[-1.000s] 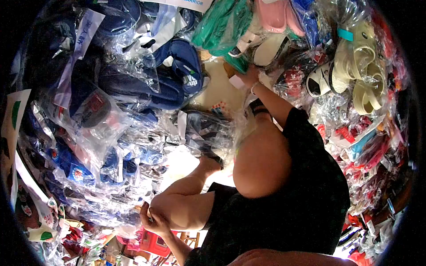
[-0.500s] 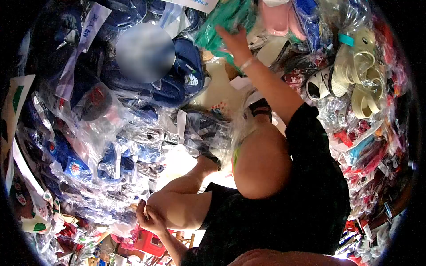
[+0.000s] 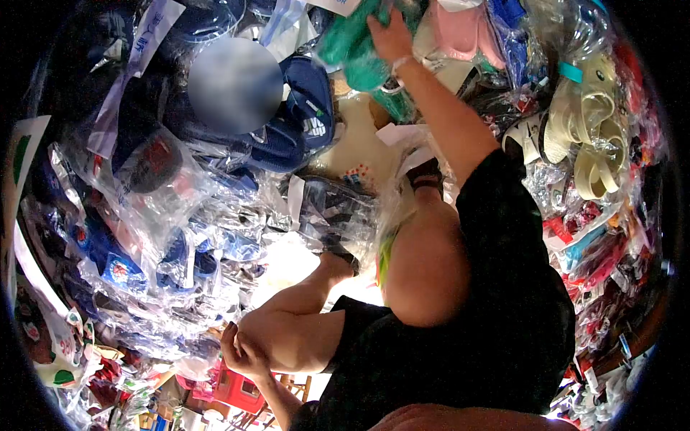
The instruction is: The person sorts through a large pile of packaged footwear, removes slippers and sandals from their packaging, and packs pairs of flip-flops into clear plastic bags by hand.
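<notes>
Reaching far forward with the right hand (image 3: 392, 37), close to the top edge of the view, fingers spread and bent over a bright green, rounded article in clear, glossy plastic wrap (image 3: 365, 74). Apparently touching it; impossible to tell whether gripping it or only resting on it. With green showing to the left of the fingers and also below the wrist, clearly in contact range of the right hand and well apart from the left.

Left hand (image 3: 246, 353) low, beside the bare left knee (image 3: 291, 341), fingers loosely curled and slightly parted. Near it, just below and behind, a red plastic piece with openings (image 3: 241, 388).

Around the right hand: to its right, a pair of pink slippers (image 3: 455, 34); to its left and nearer, a navy-blue slipper with white lettering (image 3: 307, 100); below the forearm, a white paper slip (image 3: 397, 134). Farther right, well apart from both hands, cream-coloured clogs in clear plastic (image 3: 569, 129), with a turquoise strip (image 3: 570, 72) just above. Along the left side, heaps of blue footwear in crinkled clear bags (image 3: 122, 269).
</notes>
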A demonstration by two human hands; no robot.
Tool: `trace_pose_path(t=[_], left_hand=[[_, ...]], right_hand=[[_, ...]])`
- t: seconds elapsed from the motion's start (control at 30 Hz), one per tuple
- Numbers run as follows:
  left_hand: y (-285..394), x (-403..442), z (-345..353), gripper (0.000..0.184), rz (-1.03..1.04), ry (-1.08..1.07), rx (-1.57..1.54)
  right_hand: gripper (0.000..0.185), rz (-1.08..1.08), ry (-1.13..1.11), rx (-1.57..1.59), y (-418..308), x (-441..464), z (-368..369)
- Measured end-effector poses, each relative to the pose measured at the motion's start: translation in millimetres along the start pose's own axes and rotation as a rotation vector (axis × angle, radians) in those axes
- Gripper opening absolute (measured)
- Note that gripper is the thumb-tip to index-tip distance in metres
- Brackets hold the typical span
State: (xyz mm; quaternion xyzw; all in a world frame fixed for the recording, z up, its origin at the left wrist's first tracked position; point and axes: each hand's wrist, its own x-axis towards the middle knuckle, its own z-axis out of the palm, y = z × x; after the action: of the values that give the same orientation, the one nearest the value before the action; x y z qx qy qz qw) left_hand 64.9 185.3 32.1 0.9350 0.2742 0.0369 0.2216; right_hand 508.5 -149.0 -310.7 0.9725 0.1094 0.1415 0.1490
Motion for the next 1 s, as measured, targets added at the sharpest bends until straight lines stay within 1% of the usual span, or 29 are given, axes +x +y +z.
trace_pose_path(t=[0.03,0.07,0.1,0.13,0.2,0.23,0.3,0.33,0.37,0.43,0.47,0.53,0.57,0.6,0.63,0.7,0.77,0.8,0.87,0.9,0.97,1.0], left_hand=[[1,0,0,0.022,-0.008,0.000,0.005],[3,0,-1,0.022,-0.002,0.004,0.018],[5,0,-2,0.022,0.003,0.009,0.034],[9,1,0,0.021,-0.024,0.036,-0.010],[0,0,-1,0.021,0.006,0.059,-0.002],[-6,-2,-2,0.021,0.014,0.075,0.006],[-9,-6,-3,0.022,0.003,0.104,-0.015],[-7,-6,-3,0.023,0.019,0.116,-0.033],[-9,-8,-5,0.023,0.002,0.114,-0.036],[-14,-13,-9,0.021,-0.009,0.104,-0.080],[-19,-16,-12,0.021,-0.018,0.106,-0.078],[-29,-23,-10,0.019,-0.058,0.158,-0.169],[-30,-25,-12,0.019,-0.063,0.170,-0.171],[-31,-28,-15,0.018,-0.065,0.162,-0.164],[-33,-28,-16,0.017,-0.065,0.159,-0.157],[-38,-30,-20,0.017,-0.042,0.179,-0.107],[-41,-34,-23,0.015,-0.042,0.178,-0.097],[-39,-32,-23,0.015,-0.026,0.182,-0.099],[-37,-32,-22,0.015,-0.051,0.200,-0.133],[-37,-34,-24,0.016,-0.068,0.184,-0.164],[-40,-36,-23,0.017,-0.085,0.187,-0.217],[-43,-35,-23,0.017,-0.093,0.161,-0.219]], right_hand=[[0.047,-0.007,-0.002,0.006,6,10,-30],[0.051,0.415,-0.194,0.661,21,31,-97],[0.055,0.842,-0.398,1.311,24,41,-136],[0.055,0.833,-0.414,1.317,22,35,-123],[0.060,0.546,-0.419,1.063,29,22,-80],[0.060,0.531,-0.425,1.066,27,11,-81],[0.071,0.357,-0.248,1.024,20,-22,-94],[0.059,0.223,-0.209,1.010,16,-27,-120],[0.059,0.214,-0.216,1.015,11,-30,-128],[0.046,-0.450,-0.473,0.775,5,-27,-144],[0.043,-0.537,-0.660,0.864,-2,-26,-155],[0.042,-0.736,-0.697,0.795,-28,-35,-152],[0.045,-0.809,-0.868,0.697,-40,-40,-152],[0.048,-0.876,-1.036,0.591,-53,-42,-166],[0.054,-0.940,-1.044,0.564,-69,-55,-149],[0.066,-0.917,-1.212,0.522,-124,-110,-61],[0.078,-0.587,-1.165,0.766,-165,-172,-26],[0.084,-0.354,-0.929,0.998,-175,-213,-45],[0.090,-0.109,-0.776,0.827,-193,-277,-80],[0.085,-0.042,-1.065,0.785,-186,-276,-116],[0.079,0.038,-1.351,0.720,-164,-283,-161],[0.070,-0.061,-1.444,0.681,-150,-291,-162]])
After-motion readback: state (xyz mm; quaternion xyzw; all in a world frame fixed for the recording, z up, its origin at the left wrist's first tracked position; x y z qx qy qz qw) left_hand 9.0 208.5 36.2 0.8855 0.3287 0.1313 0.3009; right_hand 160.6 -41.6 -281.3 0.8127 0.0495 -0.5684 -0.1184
